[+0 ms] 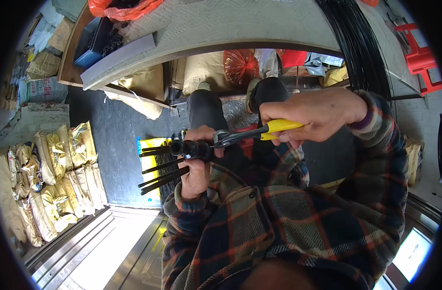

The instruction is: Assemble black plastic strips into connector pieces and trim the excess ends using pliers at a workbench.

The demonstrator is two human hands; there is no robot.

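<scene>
My left hand (198,175) is wrapped round a black ringed cylindrical part (191,149) with a hollow end, held in front of my lap. In my right hand (317,115) is a pair of pliers with yellow-and-black handles (285,126). The metal head of the pliers (223,138) reaches to the part beside my left fingers. Whether the jaws bite on it I cannot tell. Several thin black rods (165,180) stick out to the left past my left hand; their inner ends are hidden behind it.
Ahead stands a workbench (250,21) with a blue bin (93,41) and a hanging bundle of black rods (359,43). Stacked brown packages (56,169) lie on the left. A yellow sheet (153,145) is under the rods. A red plastic stool (419,60) stands far right.
</scene>
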